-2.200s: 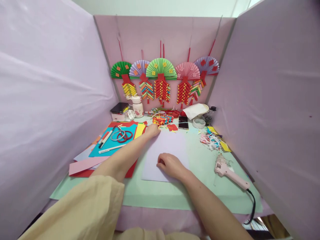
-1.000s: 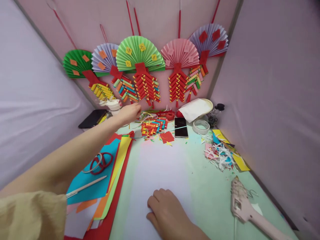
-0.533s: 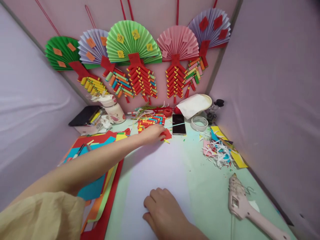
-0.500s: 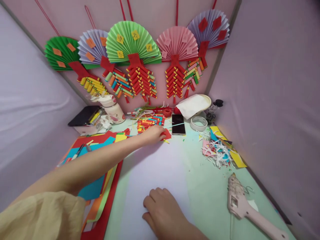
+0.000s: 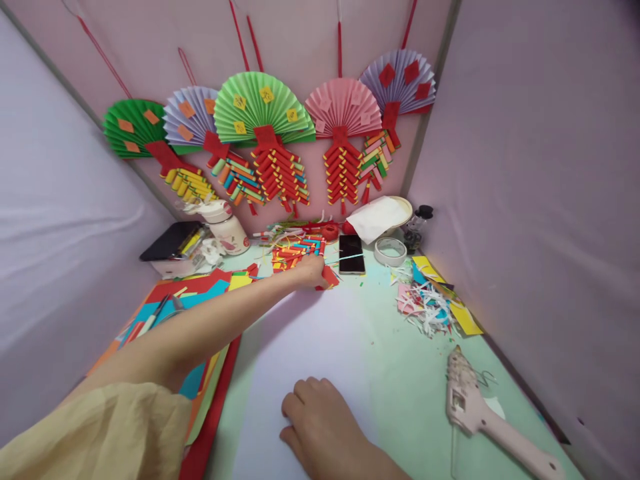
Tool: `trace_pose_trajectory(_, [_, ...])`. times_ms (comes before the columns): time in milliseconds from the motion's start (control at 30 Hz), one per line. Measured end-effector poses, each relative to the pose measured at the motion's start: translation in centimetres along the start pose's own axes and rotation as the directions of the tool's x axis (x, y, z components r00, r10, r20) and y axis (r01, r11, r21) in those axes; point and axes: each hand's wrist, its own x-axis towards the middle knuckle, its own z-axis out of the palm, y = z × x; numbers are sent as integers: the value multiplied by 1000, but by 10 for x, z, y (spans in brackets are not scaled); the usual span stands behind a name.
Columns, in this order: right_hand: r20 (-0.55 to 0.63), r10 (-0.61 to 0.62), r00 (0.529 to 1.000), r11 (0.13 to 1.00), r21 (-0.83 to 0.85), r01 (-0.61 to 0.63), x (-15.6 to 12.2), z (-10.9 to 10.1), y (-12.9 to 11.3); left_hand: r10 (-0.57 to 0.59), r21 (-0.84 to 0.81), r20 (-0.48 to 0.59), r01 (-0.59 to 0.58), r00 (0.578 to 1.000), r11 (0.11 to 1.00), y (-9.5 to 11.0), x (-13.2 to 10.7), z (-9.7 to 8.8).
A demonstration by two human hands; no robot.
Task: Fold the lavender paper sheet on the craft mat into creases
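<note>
My left hand (image 5: 311,272) reaches far across the table, palm down. Its fingers are closed together, with the tips at a small red paper piece (image 5: 330,277); what they pinch, if anything, is hidden. Just behind it lies a cluster of small rolled-paper firecrackers (image 5: 295,250), red, yellow and blue. Close to me, my right hand (image 5: 320,420) rests on a pale lavender area (image 5: 310,340) of the table, fingers loosely bent, thumb apart, and holds nothing visible.
A black phone (image 5: 352,255), a tape roll (image 5: 391,252) and paper scraps (image 5: 430,307) lie to the right, with a glue gun (image 5: 470,400) nearer. Coloured paper sheets (image 5: 200,293) lie left, below a white bottle (image 5: 227,230). Pleated paper fans (image 5: 265,107) hang at the back.
The view has tilted up slightly and shifted right. My left fingers have lowered onto the red paper, and the yellow strip beside them is now mostly hidden. My right hand stays in place.
</note>
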Motion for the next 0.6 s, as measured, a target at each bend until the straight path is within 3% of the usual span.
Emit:
trace_pose_trajectory(100, [-8,-5,1000,1000,-5,5,0,1,-1,-12,-95,-74,5,997,995,-1,0,1])
trace_pose_trajectory(233, [-10,-5,1000,1000,-19,5,-1,0,-2,2,-305,-232,-75,973,949,-7,-1,0])
trace_pose_trajectory(400, [4,8,1000,1000,-8,-8,-2,-1,-1,44,-419,-291,-169,956,892,-17,-2,-9])
trace_pose_trajectory(500, [10,12,1000,1000,-2,-12,-3,-1,-1,123,-420,-406,-305,905,855,-21,-4,-6])
trace_pose_trajectory(600, [0,19,1000,1000,8,-19,-3,-1,-1,211,-374,-413,-376,886,848,-25,-7,-1])
